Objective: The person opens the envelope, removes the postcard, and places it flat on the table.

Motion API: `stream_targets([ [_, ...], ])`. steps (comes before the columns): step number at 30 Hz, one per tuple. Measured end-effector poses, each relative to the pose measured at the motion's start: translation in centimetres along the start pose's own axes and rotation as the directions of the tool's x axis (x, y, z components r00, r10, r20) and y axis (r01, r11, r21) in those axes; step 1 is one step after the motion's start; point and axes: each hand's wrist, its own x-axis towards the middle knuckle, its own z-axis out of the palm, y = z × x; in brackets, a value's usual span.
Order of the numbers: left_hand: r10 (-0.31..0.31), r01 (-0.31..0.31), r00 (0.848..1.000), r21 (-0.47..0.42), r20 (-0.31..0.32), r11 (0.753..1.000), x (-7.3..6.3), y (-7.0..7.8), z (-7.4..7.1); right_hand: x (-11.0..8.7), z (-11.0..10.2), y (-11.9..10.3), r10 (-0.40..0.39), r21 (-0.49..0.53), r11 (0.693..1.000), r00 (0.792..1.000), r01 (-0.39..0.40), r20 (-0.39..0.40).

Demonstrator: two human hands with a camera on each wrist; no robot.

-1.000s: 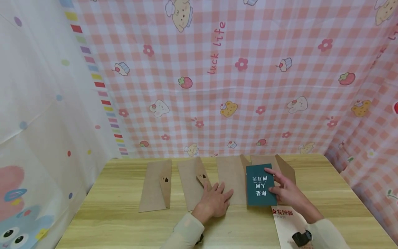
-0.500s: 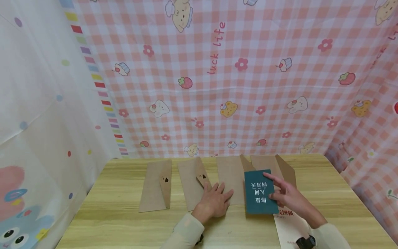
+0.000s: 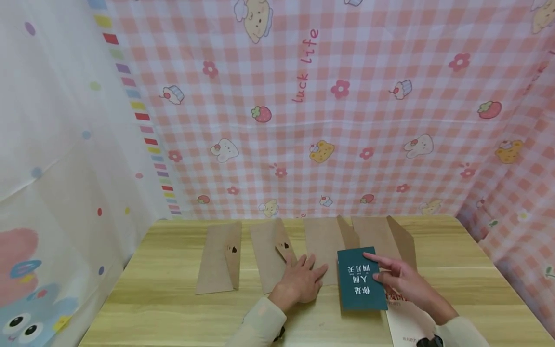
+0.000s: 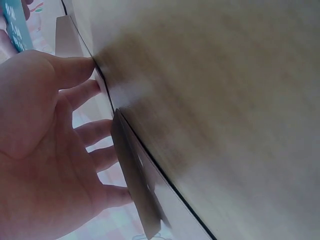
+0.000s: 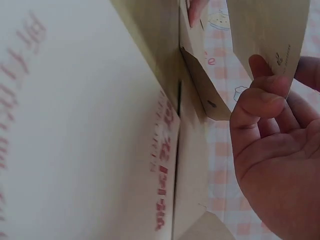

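Note:
My right hand (image 3: 405, 284) pinches the right edge of a dark green card (image 3: 360, 279) with white characters, upside down from here. The right wrist view shows the card's pale back (image 5: 267, 30) between thumb and fingers. Behind and below the card, the third brown envelope from the left (image 3: 318, 241) has its flap raised and is partly covered. My left hand (image 3: 299, 284) rests with spread fingers over the right side of the second envelope (image 3: 263, 255) and the third one's left edge. Its fingertips lie by the second envelope's flap (image 4: 132, 170) in the left wrist view.
Another brown envelope (image 3: 212, 260) lies at the far left of the wooden table (image 3: 165, 279). At the far right is one more (image 3: 370, 231), its flap standing up. A cream booklet or sheet with red print (image 3: 405, 320) lies under the right forearm. A checked cloth (image 3: 373, 58) hangs behind.
My right hand has drawn the green card toward me and slightly left, uncovering more of the two right envelopes. The left hand has stayed put, while the head view has shifted slightly.

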Motion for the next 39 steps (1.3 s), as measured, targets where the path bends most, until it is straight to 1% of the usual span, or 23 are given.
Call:
stream_targets([
  [5,0.002,-0.002,1.0,-0.001,-0.01,1.0,-0.1,0.1,-0.1,-0.1,0.2,0.4,0.001,0.001,1.0,0.999,-0.002,0.035],
  [10,-0.001,0.001,1.0,0.006,-0.012,1.0,-0.1,0.1,-0.2,-0.2,0.4,0.9,-0.079,0.026,0.997,0.992,0.076,0.102],
  [14,-0.001,0.002,1.0,0.009,-0.013,1.0,0.0,0.1,-0.2,-0.3,0.6,1.5,-0.111,0.039,0.994,0.982,0.106,0.153],
  [16,-0.001,0.001,1.0,0.008,-0.013,1.0,0.0,0.1,-0.2,-0.3,0.7,1.7,-0.099,0.028,0.995,0.982,0.095,0.163],
  [23,-0.003,0.003,1.0,-0.006,-0.007,1.0,-0.1,0.1,-0.2,-0.5,1.4,2.4,-0.123,0.011,0.992,0.978,0.123,0.168],
  [27,-0.004,0.004,1.0,-0.023,-0.001,1.0,-0.1,0.0,-0.2,-0.8,1.5,2.5,-0.122,0.001,0.992,0.976,0.124,0.183],
  [30,-0.001,0.002,1.0,-0.027,0.008,1.0,-0.1,0.0,-0.2,-0.9,1.5,2.5,-0.108,0.002,0.994,0.973,0.11,0.203],
  [34,0.002,-0.001,1.0,-0.027,0.021,1.0,0.0,0.0,-0.2,-1.2,1.4,2.4,-0.057,0.016,0.998,0.969,0.055,0.24],
  [39,0.004,-0.003,1.0,-0.035,0.024,0.999,-0.1,-0.1,-0.3,-1.3,1.3,2.3,-0.033,0.047,0.999,0.957,0.02,0.289],
])
